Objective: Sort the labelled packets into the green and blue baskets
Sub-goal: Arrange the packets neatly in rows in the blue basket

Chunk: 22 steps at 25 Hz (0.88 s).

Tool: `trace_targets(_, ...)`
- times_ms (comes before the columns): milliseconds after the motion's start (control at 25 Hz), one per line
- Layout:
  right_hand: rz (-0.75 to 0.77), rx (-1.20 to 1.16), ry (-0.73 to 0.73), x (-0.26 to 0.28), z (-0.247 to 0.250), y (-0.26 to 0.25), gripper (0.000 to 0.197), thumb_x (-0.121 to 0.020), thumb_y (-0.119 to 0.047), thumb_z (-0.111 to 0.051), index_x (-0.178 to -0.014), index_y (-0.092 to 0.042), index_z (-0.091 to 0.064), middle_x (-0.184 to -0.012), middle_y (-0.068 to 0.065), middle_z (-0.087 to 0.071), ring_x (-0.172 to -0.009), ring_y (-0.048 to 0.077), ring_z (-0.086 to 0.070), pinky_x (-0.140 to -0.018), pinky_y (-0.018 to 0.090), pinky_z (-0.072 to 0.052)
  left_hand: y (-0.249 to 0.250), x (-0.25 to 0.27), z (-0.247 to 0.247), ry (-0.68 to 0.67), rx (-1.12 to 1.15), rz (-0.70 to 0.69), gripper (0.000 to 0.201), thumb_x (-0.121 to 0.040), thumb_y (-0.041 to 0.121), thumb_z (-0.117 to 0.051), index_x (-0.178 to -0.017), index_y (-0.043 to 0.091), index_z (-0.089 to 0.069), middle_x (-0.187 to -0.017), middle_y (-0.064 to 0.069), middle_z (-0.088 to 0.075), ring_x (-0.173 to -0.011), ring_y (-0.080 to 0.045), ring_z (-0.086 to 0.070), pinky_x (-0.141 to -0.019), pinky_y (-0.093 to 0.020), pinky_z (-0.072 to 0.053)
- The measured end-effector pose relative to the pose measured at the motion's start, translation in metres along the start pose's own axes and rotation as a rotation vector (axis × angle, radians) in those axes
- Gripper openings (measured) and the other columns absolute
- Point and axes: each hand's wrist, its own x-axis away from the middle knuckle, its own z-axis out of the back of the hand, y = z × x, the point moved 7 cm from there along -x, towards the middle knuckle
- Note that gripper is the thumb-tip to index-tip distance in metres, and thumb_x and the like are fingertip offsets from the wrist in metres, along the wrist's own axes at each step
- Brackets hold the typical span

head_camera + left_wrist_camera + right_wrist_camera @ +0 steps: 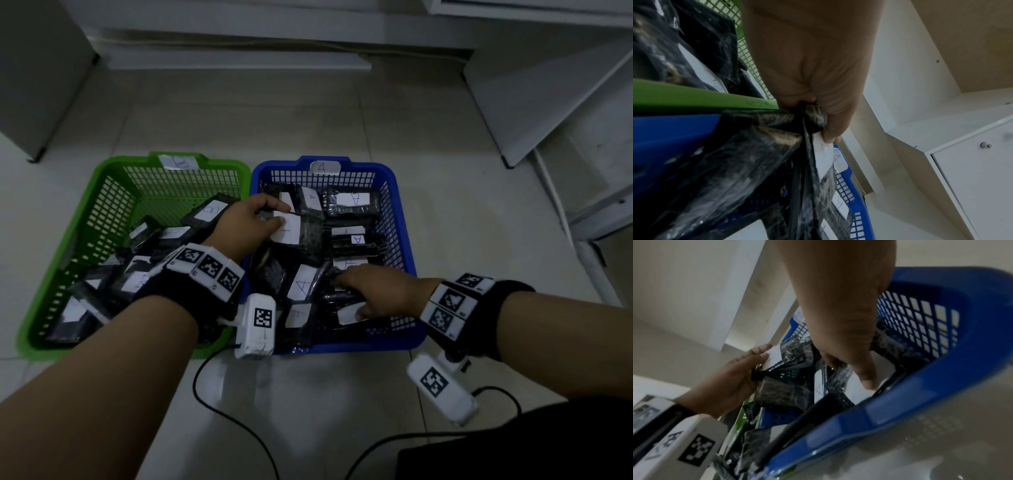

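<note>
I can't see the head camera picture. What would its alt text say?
Two bare hands reach into a blue basket full of dark labelled packets: the left hand pinches one packet, the right hand rests on others. A green basket of packets sits beside it on the tiled floor.

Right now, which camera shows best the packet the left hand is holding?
The head view: the left hand pinches the packet over the blue basket, label up. The left wrist view shows only its crumpled edge; the right wrist view shows it small and blurred.
</note>
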Motion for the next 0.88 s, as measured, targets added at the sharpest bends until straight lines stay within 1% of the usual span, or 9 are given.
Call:
trace_targets(200, -0.044, -0.01, -0.099, -0.004, 0.004, 0.008, 0.052, -0.088, -0.019, -0.064, -0.136, -0.013, -0.047, -0.134, 0.009, -0.051, -0.12, 0.024, -0.049, -0.095, 0.028, -0.04, -0.002, 0.0, 0.002, 0.014, 0.026, 0.01, 0.017, -0.088, 0.014, -0.064, -0.103, 0.02, -0.067, -0.102, 0.007, -0.062, -0.093, -0.008, -0.056, -0.079, -0.015, -0.042)
trace_targets(400, -0.127, -0.159, 0.156, -0.003, 0.003, 0.015, 0.032, -0.089, -0.006, -0.055, -0.12, -0.011, -0.06, -0.117, 0.01, -0.058, -0.11, 0.027, -0.056, -0.088, 0.032, -0.047, -0.01, -0.001, 0.003, 0.018, 0.091, 0.035, 0.015, -0.087, 0.014, -0.065, -0.098, 0.025, -0.067, -0.102, 0.007, -0.065, -0.099, -0.012, -0.061, -0.094, -0.031, -0.049)
trace_targets(480, -0.162, 0.002, 0.279, 0.001, 0.013, 0.013, 0.026, -0.089, -0.015, -0.057, -0.115, -0.013, -0.06, -0.112, 0.008, -0.056, -0.108, 0.025, -0.052, -0.077, 0.029, -0.042, -0.012, -0.001, 0.004, 0.023, 0.122, 0.041, 0.016, -0.086, 0.014, -0.065, -0.097, 0.026, -0.068, -0.104, 0.005, -0.067, -0.101, -0.014, -0.062, -0.095, -0.035, -0.05)
trace_targets(560, -0.034, 0.051, 0.329, 0.003, 0.02, -0.004, 0.037, -0.087, -0.025, -0.06, -0.124, -0.023, -0.056, -0.114, 0.005, -0.05, -0.107, 0.019, -0.046, -0.075, 0.028, -0.037, -0.014, 0.0, 0.005, 0.028, 0.163, 0.046, 0.017, -0.086, 0.014, -0.065, -0.095, 0.027, -0.068, -0.107, 0.001, -0.068, -0.101, -0.016, -0.063, -0.095, -0.038, -0.051)
trace_targets(640, 0.117, 0.094, 0.186, 0.001, 0.011, -0.022, 0.051, -0.086, -0.027, -0.062, -0.134, -0.034, -0.049, -0.123, 0.003, -0.042, -0.109, 0.016, -0.039, -0.08, 0.03, -0.04, -0.015, 0.002, 0.005, 0.031, 0.201, 0.058, 0.017, -0.086, 0.014, -0.065, -0.095, 0.028, -0.068, -0.108, -0.003, -0.068, -0.1, -0.018, -0.064, -0.094, -0.04, -0.052)
trace_targets(720, 0.117, 0.219, 0.001, -0.002, -0.002, -0.025, 0.049, -0.088, -0.033, -0.06, -0.136, -0.035, -0.047, -0.132, 0.002, -0.037, -0.115, 0.021, -0.037, -0.086, 0.033, -0.042, -0.017, 0.003, 0.005, 0.029, 0.253, 0.073, 0.016, -0.086, 0.014, -0.066, -0.095, 0.027, -0.069, -0.107, -0.005, -0.069, -0.099, -0.02, -0.065, -0.092, -0.04, -0.053)
trace_targets(760, 0.091, 0.21, -0.006, -0.003, -0.001, -0.024, 0.042, -0.09, -0.034, -0.058, -0.131, -0.032, -0.053, -0.131, 0.003, -0.039, -0.116, 0.022, -0.039, -0.088, 0.033, -0.042, -0.018, 0.005, 0.005, 0.025, 0.287, 0.078, 0.017, -0.086, 0.013, -0.066, -0.095, 0.027, -0.07, -0.106, -0.006, -0.069, -0.099, -0.021, -0.066, -0.092, -0.041, -0.053)
trace_targets(800, 0.059, 0.118, 0.069, -0.005, 0.01, -0.024, 0.032, -0.092, -0.033, -0.055, -0.123, -0.028, -0.06, -0.125, 0.004, -0.046, -0.114, 0.023, -0.046, -0.087, 0.033, -0.043, -0.019, 0.006, 0.005, 0.025, 0.317, 0.079, 0.017, -0.085, 0.013, -0.066, -0.094, 0.027, -0.07, -0.106, -0.006, -0.07, -0.099, -0.022, -0.066, -0.092, -0.041, -0.054)
trace_targets(880, -0.127, -0.414, 0.381, -0.007, 0.044, -0.007, 0.02, -0.095, -0.022, -0.049, -0.103, -0.017, -0.067, -0.102, 0.009, -0.063, -0.093, 0.025, -0.062, -0.076, 0.034, -0.051, -0.021, 0.007, 0.007, 0.03, 0.37, 0.077, 0.019, -0.085, 0.011, -0.066, -0.091, 0.028, -0.071, -0.104, -0.004, -0.07, -0.098, -0.022, -0.067, -0.091, -0.04, -0.054)
